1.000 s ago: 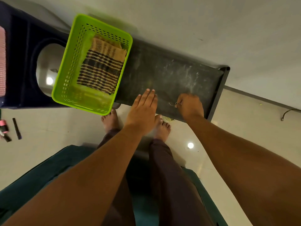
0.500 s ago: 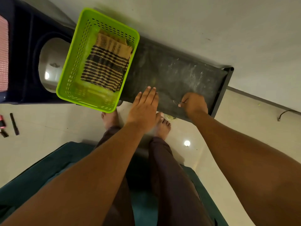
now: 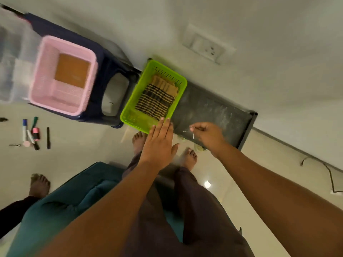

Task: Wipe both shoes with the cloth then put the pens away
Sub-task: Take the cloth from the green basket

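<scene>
- A dark, dusty surface is seen along a white wall, above a pale tiled floor.
- A green basket is set on its left end, and the striped cloth is laid folded inside.
- The left hand is held flat, fingers straight, at the basket's near rim.
- A small thin pale thing is pinched by the curled right hand.
- The pens are scattered on the floor, far left.
- A pink basket is placed on a dark stool.

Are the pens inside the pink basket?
No, the pens lie on the floor, outside the pink basket.
</scene>
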